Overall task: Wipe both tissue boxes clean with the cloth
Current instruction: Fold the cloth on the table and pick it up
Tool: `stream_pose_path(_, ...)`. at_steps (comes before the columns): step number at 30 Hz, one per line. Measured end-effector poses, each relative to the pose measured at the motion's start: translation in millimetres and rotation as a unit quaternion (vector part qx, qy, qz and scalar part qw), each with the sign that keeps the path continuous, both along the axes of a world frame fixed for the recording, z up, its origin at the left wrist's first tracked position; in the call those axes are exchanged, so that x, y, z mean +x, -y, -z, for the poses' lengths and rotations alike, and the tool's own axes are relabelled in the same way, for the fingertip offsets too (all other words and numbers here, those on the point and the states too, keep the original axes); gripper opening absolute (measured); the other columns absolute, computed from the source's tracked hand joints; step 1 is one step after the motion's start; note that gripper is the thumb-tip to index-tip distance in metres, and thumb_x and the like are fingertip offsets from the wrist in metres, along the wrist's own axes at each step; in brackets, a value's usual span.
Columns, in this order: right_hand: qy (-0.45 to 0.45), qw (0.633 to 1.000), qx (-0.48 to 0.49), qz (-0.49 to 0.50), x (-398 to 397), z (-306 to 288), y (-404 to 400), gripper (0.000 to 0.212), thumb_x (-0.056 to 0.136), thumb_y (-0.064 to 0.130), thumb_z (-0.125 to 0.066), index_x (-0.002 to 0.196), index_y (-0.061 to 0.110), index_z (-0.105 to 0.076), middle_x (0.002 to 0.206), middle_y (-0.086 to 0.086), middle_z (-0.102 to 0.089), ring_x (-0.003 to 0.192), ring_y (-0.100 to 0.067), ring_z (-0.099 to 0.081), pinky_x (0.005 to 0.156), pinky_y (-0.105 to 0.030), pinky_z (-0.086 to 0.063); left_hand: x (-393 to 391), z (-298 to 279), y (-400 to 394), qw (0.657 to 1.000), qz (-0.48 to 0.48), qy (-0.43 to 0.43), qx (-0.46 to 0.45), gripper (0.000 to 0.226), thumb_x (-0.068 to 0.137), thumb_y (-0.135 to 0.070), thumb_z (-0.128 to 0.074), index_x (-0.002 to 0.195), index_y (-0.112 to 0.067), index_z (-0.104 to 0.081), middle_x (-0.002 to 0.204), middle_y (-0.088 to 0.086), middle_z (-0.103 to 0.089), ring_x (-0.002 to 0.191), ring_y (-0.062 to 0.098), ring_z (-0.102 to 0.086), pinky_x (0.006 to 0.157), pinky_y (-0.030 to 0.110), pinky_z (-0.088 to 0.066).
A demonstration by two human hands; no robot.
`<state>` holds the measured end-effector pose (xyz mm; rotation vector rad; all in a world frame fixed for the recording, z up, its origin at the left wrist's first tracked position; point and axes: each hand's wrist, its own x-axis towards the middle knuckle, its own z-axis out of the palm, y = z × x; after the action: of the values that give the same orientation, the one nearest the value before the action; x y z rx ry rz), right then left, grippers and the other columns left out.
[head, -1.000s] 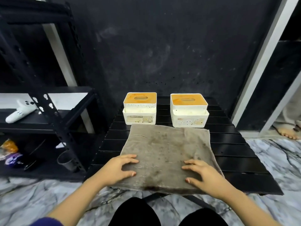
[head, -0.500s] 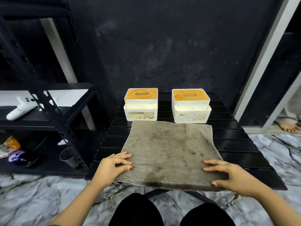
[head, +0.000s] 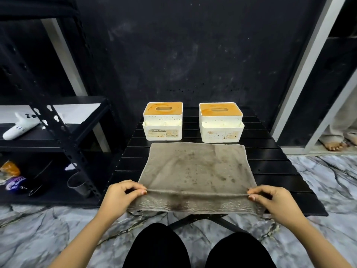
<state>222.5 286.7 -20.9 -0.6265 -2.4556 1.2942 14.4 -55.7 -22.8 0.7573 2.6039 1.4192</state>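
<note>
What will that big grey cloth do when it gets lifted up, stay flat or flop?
Probably flop. The cloth already bends into a ridge where the left hand and right hand pinch its near edge, so it looks soft. Its front part droops over the table edge, so it would likely sag. It seems thin, probably light.

My forearms run off the bottom edge, so I see nothing of my elbows. My left hand (head: pixel 120 198) and right hand (head: pixel 275 203) cover the near corners of the stained grey-brown cloth (head: pixel 195 171), and my fingertips are tucked out of sight under its raised fold. The cloth hides the slats of the black slatted table (head: pixel 270 167) beneath it. On the left white tissue box with an orange lid (head: pixel 163 122), the small print under "TISSUE HOLDER" is too small to read. The bare foot at the far right (head: pixel 335 146) is cut off by the edge. The crumpled wrappers on the black metal shelf's (head: pixel 58 132) lower level at left (head: pixel 11 176) are blurred.
</note>
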Motion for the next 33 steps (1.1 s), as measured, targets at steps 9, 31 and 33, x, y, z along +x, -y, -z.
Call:
stream_pose_path(9,-0.012,0.996,0.067,-0.052,12,-43,-8,0.035,0.074,-0.002,-0.07,0.069,0.032,-0.074,0.065,0.019,-0.069,0.068,0.003,-0.064,0.062,-0.005,-0.043,5,-56,14,0.994,0.082,-0.049,-0.058,0.02,0.077,-0.006,-0.072,0.075,-0.025,-0.076,0.081,-0.02,-0.069,0.08,-0.003,-0.064,0.072,0.003,-0.042)
stream_pose_path(31,-0.06,0.988,0.125,0.066,-66,18,-46,0.031,0.072,0.005,-0.075,0.079,0.033,-0.066,0.087,0.012,-0.057,0.078,-0.015,-0.054,0.071,-0.004,-0.038,-76,20,-43,0.995,-0.049,-0.081,-0.037,0.034,0.071,-0.014,-0.08,0.08,-0.042,-0.064,0.09,-0.014,-0.058,0.088,0.009,-0.057,0.072,0.004,-0.038)
stream_pose_path(33,-0.078,0.989,0.111,0.057,-54,20,-42,0.034,0.074,0.004,-0.073,0.077,0.037,-0.066,0.085,0.009,-0.06,0.083,-0.014,-0.056,0.074,-0.005,-0.039,-69,23,-36,0.993,-0.045,-0.105,-0.02,0.033,0.074,-0.014,-0.077,0.078,-0.044,-0.065,0.092,-0.013,-0.06,0.088,0.007,-0.057,0.072,0.004,-0.037)
